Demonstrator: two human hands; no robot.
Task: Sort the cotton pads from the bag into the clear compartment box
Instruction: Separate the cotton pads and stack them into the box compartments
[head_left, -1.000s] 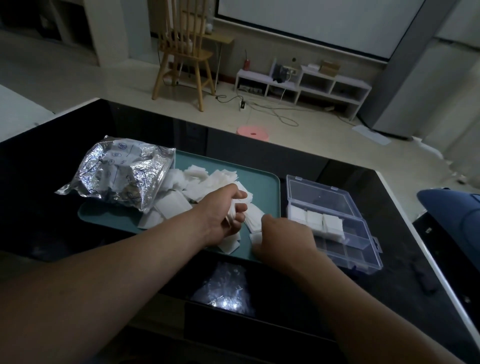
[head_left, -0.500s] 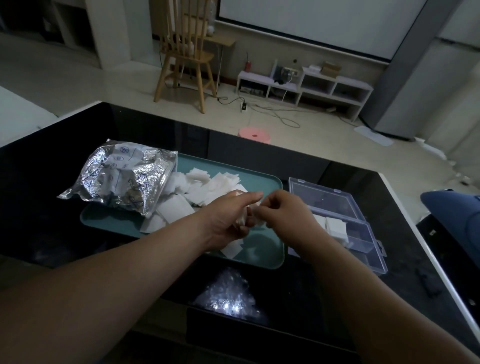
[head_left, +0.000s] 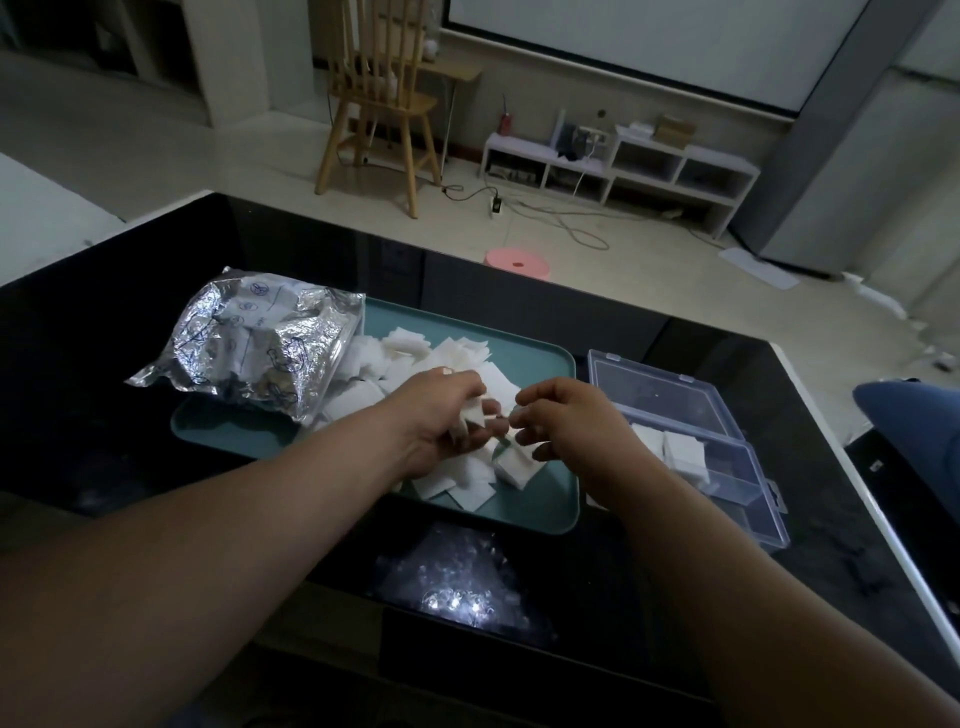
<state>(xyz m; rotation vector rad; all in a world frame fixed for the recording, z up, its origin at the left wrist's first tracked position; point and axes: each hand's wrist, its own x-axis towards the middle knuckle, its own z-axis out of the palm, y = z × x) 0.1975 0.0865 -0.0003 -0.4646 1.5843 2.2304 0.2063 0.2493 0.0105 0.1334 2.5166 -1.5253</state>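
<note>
Hovering over loose cotton pads on the teal tray.
Left hand clamps its grip on a few; right hand curls just beside, grip state unclear.

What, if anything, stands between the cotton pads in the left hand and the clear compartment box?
Nothing visible does. The left hand grips cotton pads above the teal tray. The clear box lies just right of the tray, its lid folded back open. Only the right hand hangs between them.

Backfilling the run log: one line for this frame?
left hand: grips cotton pads over tray | right hand: fingers curled beside them, hold unclear | clear box: open, pads inside | bag: on tray's left end
</note>
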